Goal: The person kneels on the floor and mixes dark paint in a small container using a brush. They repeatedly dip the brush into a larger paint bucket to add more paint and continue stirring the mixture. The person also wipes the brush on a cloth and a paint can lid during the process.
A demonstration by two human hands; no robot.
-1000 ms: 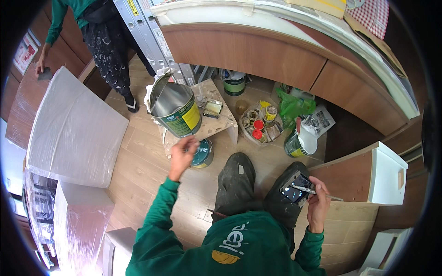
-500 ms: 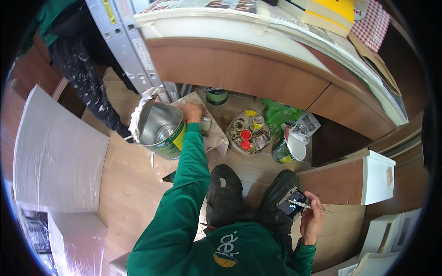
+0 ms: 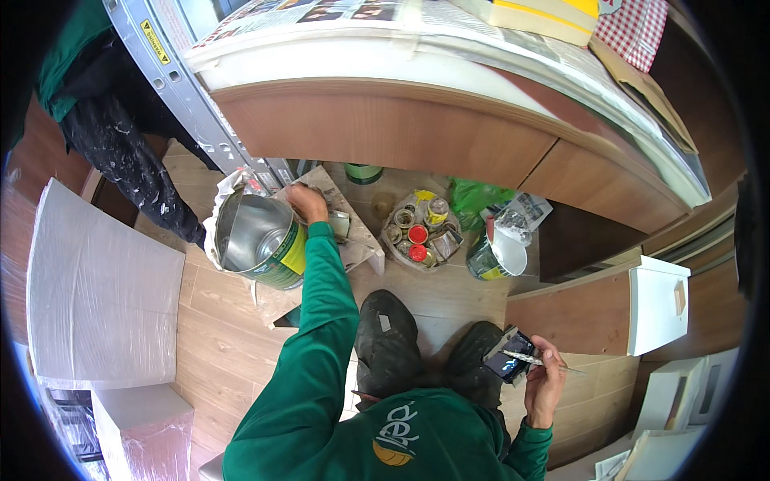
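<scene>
My left hand (image 3: 309, 204) reaches over a low, paint-stained wooden platform (image 3: 362, 240), its fingers curled; what they hold, if anything, is hidden. Right beside it stands an open metal paint tin (image 3: 269, 250) with a green and yellow label and a whitish crust on its far rim. A small grey container (image 3: 340, 224) is just to the hand's right. By my right thigh, my right hand (image 3: 545, 380) is closed on a thin, paint-smeared tool (image 3: 523, 356), its exact kind unclear. Beneath the tool's tip is a dark glossy rectangle (image 3: 508, 357) with pale edges.
A round tray of jars (image 3: 417, 234), a green plastic bag (image 3: 475, 200) and a tub (image 3: 496, 256) sit under the paper-covered counter (image 3: 337, 32). A metal ladder (image 3: 180, 92) and another person's paint-spattered leg (image 3: 128, 152) are at left, near a plastic-wrapped panel (image 3: 104, 289).
My left hand has shifted slightly up and left, away from the tin's near side. The whole view has tilted a little; my right hand keeps hold of the thin tool.
</scene>
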